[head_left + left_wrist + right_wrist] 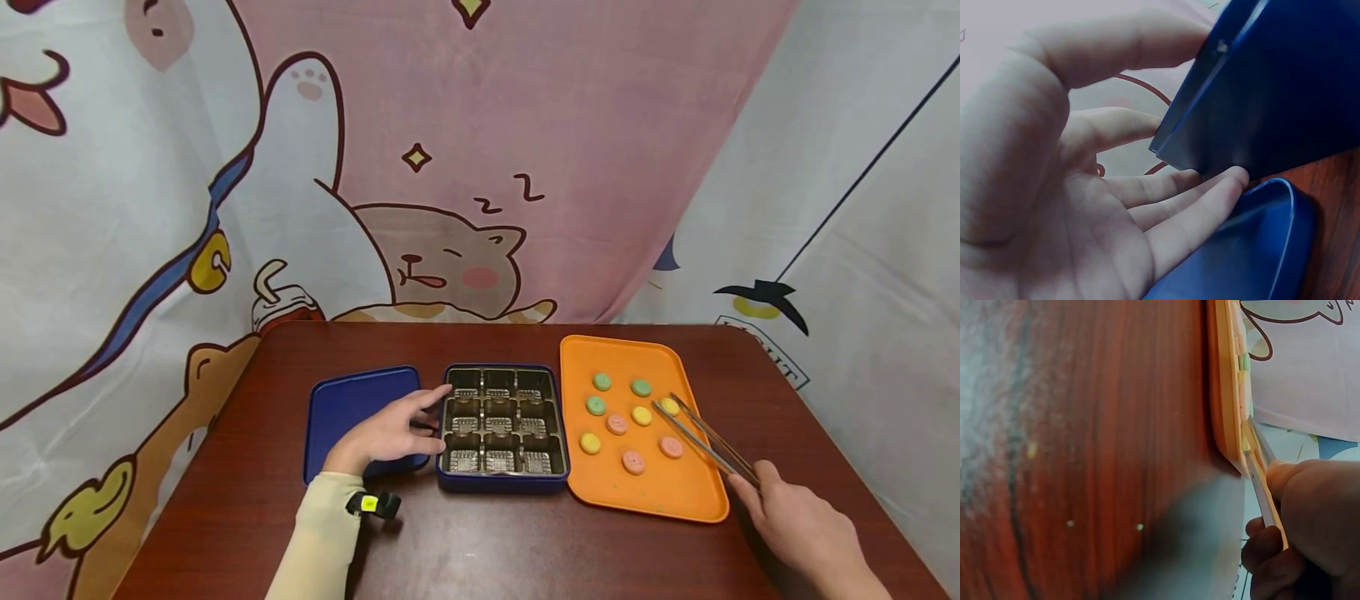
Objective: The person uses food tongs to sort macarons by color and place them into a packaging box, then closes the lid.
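Observation:
My right hand (806, 521) grips metal tongs (701, 446) over the right side of an orange tray (622, 487). The tong tips are spread, one on each side of a yellow macaron (670, 407) near the tray's right rim. Several green, yellow and pink macarons lie around it. My left hand (393, 429) rests its fingertips against the left side of a dark blue box (502, 483), fingers spread along it. Inside the box, a dark plastic insert (498, 432) has several square compartments with ribbed bottoms showing.
Left of the box lies a blue lid (352, 404), partly beneath my left hand and forearm. The tray sits right beside the box on a dark red wooden table (480, 550). A printed cloth (570, 167) hangs behind the table.

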`<act>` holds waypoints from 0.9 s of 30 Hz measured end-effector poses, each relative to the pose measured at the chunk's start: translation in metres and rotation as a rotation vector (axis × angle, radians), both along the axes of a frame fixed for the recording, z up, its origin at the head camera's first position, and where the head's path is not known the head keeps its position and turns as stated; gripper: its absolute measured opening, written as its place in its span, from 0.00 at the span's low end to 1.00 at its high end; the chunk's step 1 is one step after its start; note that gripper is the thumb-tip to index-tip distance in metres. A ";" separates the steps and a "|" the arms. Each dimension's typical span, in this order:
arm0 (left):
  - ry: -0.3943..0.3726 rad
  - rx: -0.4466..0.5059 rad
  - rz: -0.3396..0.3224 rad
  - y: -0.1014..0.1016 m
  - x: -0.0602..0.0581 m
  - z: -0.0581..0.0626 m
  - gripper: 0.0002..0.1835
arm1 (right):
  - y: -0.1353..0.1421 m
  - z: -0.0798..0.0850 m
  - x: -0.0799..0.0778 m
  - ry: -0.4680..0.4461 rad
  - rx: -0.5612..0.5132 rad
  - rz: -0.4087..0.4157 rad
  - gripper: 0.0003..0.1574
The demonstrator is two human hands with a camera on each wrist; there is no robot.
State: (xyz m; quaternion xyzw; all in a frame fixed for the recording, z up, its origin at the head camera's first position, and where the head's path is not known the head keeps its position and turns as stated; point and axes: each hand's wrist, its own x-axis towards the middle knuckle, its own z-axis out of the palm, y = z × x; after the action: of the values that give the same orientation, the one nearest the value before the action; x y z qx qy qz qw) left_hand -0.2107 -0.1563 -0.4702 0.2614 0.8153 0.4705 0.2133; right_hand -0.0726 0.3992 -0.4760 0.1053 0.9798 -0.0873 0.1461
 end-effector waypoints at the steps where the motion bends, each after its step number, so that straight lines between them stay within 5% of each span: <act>1: 0.000 0.001 0.000 0.000 0.000 0.000 0.50 | 0.000 0.000 0.000 0.004 0.001 -0.001 0.48; 27: -0.002 0.001 0.000 -0.001 -0.001 -0.003 0.51 | -0.004 -0.005 0.006 0.084 0.014 -0.009 0.42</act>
State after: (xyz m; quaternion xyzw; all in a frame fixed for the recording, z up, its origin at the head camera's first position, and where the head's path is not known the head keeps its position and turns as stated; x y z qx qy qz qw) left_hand -0.2115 -0.1569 -0.4728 0.2610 0.8149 0.4712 0.2138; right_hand -0.0666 0.3955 -0.4808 0.1070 0.9851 -0.0856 0.1036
